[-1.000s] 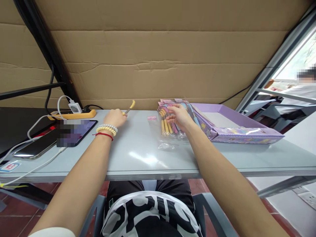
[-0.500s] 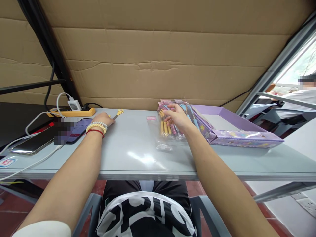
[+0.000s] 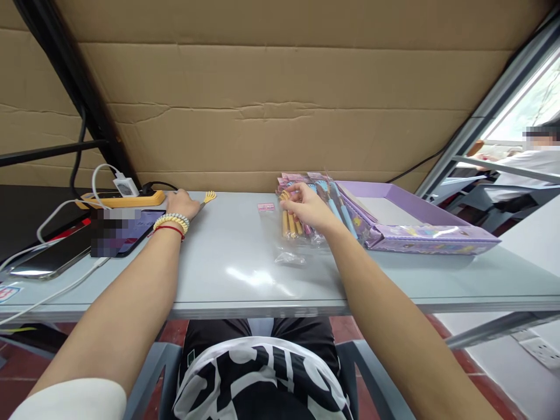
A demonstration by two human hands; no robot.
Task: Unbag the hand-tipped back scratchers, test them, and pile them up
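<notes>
My left hand (image 3: 181, 204) rests at the far left of the grey table (image 3: 245, 274), fingers curled round the handle of a small yellow hand-shaped stick (image 3: 209, 197) whose tip lies on the table. My right hand (image 3: 306, 207) lies on a pile of clear packets (image 3: 301, 204) holding yellow, pink and blue sticks, its fingertips pinching at the top packet. Bracelets circle my left wrist.
An open purple box (image 3: 411, 230) lies right of the packets. A phone (image 3: 126, 230), a dark tablet, white cables and an orange power strip (image 3: 118, 201) crowd the left end. Cardboard walls off the back. Another person sits far right.
My left hand has carried the yellow stick leftward and lowered it to the table near the phone. My right hand has stayed on the packets, fingers shifting slightly.
</notes>
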